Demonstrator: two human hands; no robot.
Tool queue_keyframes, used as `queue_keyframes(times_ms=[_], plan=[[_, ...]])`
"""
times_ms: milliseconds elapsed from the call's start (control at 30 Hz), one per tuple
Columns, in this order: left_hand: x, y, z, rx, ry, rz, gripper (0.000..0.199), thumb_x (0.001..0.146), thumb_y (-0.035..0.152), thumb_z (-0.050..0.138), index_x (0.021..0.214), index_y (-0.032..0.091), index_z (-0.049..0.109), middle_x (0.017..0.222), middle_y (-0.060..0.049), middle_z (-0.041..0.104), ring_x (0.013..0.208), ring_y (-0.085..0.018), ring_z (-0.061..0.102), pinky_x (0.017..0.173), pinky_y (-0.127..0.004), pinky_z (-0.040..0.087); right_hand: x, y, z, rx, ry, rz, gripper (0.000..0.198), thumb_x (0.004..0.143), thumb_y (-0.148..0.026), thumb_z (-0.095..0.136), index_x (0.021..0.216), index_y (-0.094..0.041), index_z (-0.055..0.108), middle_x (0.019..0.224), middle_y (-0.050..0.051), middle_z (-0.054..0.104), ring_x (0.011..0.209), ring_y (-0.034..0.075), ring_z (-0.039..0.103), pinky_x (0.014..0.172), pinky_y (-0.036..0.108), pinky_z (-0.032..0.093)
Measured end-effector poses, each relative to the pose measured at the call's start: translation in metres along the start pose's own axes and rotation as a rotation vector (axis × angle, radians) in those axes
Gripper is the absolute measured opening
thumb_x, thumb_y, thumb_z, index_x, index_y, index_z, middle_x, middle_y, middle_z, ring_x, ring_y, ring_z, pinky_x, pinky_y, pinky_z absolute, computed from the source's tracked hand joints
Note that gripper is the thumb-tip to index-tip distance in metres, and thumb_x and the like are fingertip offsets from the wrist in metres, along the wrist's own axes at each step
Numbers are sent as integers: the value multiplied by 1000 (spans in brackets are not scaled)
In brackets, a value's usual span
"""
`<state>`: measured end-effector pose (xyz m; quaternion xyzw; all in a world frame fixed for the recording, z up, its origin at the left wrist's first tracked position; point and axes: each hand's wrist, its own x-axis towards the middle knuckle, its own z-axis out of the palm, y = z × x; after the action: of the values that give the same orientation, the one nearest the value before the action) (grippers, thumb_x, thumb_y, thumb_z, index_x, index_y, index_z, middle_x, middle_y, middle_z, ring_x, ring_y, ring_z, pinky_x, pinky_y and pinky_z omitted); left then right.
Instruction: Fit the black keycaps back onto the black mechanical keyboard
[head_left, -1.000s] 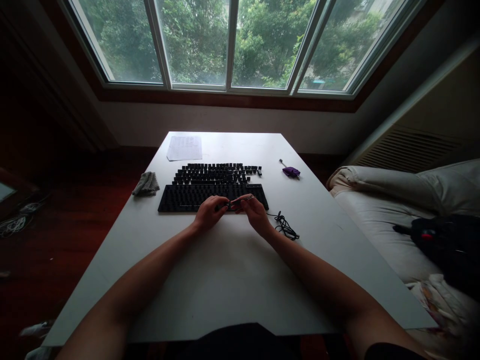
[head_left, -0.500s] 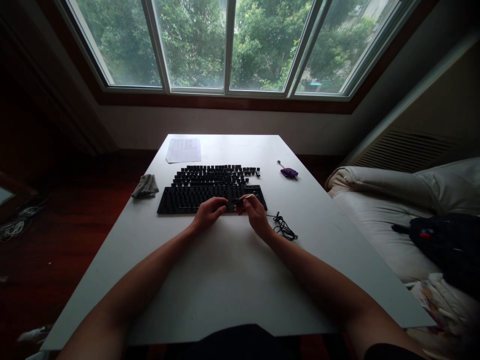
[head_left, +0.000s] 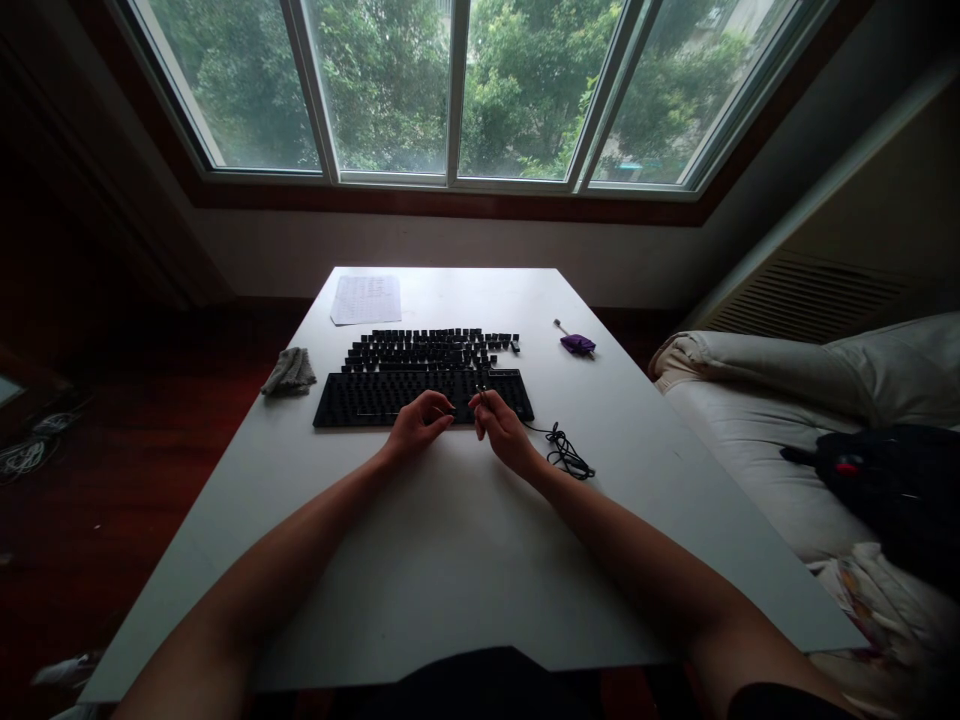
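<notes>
A black keyboard [head_left: 360, 400] lies across the white table, its keycaps apparently off over much of it. My left hand [head_left: 420, 420] is over its front edge, thumb and fingers pinching a small dark piece that looks like a keycap [head_left: 452, 411]. Close to its right, my right hand [head_left: 504, 428] is closed around a thin stick-like tool [head_left: 481, 390]; its exact kind cannot be made out. The hands are apart, with a narrow gap between them. Behind the keyboard, loose black keycaps [head_left: 420, 350] stand in rows.
A coiled black cable [head_left: 568, 455] lies right of the keyboard. A grey cloth [head_left: 290, 372] is at the left edge, a printed sheet [head_left: 366, 300] at the back left. A purple item [head_left: 577, 344] and a small brush-like stick [head_left: 561, 327] lie back right. A sofa [head_left: 750, 430] stands at right.
My right hand has turned, so the thin tool, which slanted sideways with its pale shaft showing, now points more upward and away. My left hand has hardly moved.
</notes>
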<state>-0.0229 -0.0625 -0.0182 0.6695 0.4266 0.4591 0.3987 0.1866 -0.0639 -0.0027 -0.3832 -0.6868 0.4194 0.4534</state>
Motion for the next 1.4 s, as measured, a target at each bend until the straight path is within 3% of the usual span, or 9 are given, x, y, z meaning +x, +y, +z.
queue_keyframes(times_ms=[233, 467, 600, 733, 867, 1000, 1100, 1233, 1400], plan=[[0, -1, -1, -13, -42, -7, 26, 85, 39, 72, 100, 19, 67, 94, -3, 70, 84, -16, 66, 79, -28, 53, -2, 4, -1, -388, -66, -102, 25, 90, -35, 62, 111, -21, 63, 68, -5, 51, 58, 12, 45, 60, 25, 36], [-1, 5, -3, 67, -95, 14, 26, 85, 43, 72, 96, 19, 70, 89, -3, 71, 83, -16, 66, 77, -27, 52, -3, 4, 1, -492, -60, -170, 23, 93, -38, 62, 109, -21, 67, 92, 4, 71, 71, 15, 61, 68, 27, 45], [-1, 4, -3, 83, -116, 31, 24, 86, 40, 70, 98, 19, 69, 90, -3, 71, 84, -17, 67, 78, -28, 52, -4, 7, 1, -523, -67, -215, 23, 95, -36, 61, 112, -22, 67, 104, 7, 72, 86, 19, 66, 76, 29, 48], [-2, 3, -5, 268, -64, 138, 15, 91, 32, 63, 101, 21, 67, 100, -4, 70, 94, -19, 65, 86, -32, 51, 2, 5, -6, -555, -64, -227, 22, 93, -34, 61, 110, -22, 67, 103, 7, 72, 82, 19, 66, 75, 30, 48], [-2, 0, -10, 568, 15, 218, 15, 91, 25, 61, 104, 23, 67, 112, -5, 68, 110, -24, 58, 101, -41, 45, 24, 1, -30, -601, 49, -181, 23, 91, -36, 62, 106, -20, 68, 89, 6, 71, 67, 16, 59, 68, 29, 46], [-1, -3, -13, 725, -62, 218, 27, 86, 26, 66, 114, 25, 66, 121, -6, 63, 114, -26, 54, 100, -43, 44, 63, 5, -68, -727, 66, -141, 24, 89, -38, 62, 102, -20, 69, 70, 1, 63, 59, 15, 53, 63, 27, 41], [0, -2, -14, 778, -108, 219, 27, 84, 28, 69, 110, 26, 68, 119, -6, 62, 112, -26, 54, 98, -43, 43, 91, 20, -93, -841, 78, -111, 23, 89, -38, 61, 103, -21, 70, 67, 0, 60, 60, 15, 53, 64, 27, 39], [-2, -1, -16, 801, -125, 216, 21, 83, 29, 70, 104, 26, 69, 113, -5, 62, 108, -25, 54, 94, -43, 43, 119, 47, -109, -961, -42, 22, 23, 86, -38, 64, 102, -23, 71, 73, 1, 65, 66, 18, 58, 64, 27, 38], [-3, -3, -18, 817, -122, 232, 20, 85, 28, 68, 104, 26, 69, 113, -5, 63, 107, -25, 54, 94, -42, 42, 135, 74, -111, -982, -120, 99, 22, 85, -37, 65, 101, -24, 71, 77, 1, 67, 71, 17, 60, 66, 26, 39]])
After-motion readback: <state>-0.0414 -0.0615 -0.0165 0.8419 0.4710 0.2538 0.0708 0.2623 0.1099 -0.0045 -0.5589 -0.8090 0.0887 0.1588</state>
